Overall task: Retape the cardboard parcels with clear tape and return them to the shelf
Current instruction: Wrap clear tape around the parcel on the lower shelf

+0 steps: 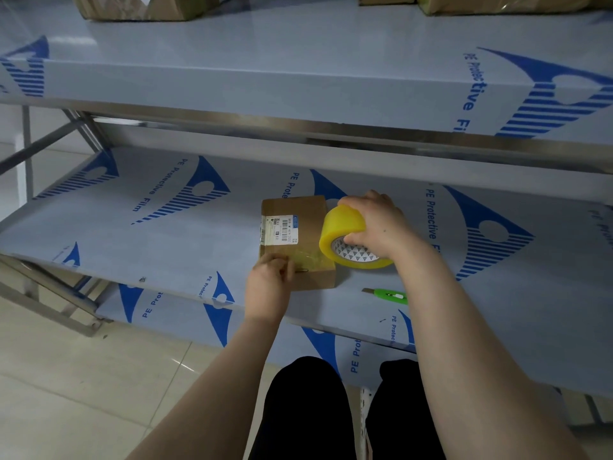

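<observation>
A small cardboard parcel (298,227) with a white barcode label lies flat on the middle shelf (166,234). My right hand (378,224) grips a yellowish roll of clear tape (345,240) at the parcel's right edge, fingers through its core. A strip of tape runs from the roll across the parcel's near end. My left hand (270,283) presses that strip onto the parcel's near left corner, fingers curled over the edge.
A green utility knife (391,295) lies on the shelf just right of the parcel's near side. Other cardboard parcels (139,8) stand on the upper shelf (298,78). A lower shelf, my dark trousers and tiled floor show below.
</observation>
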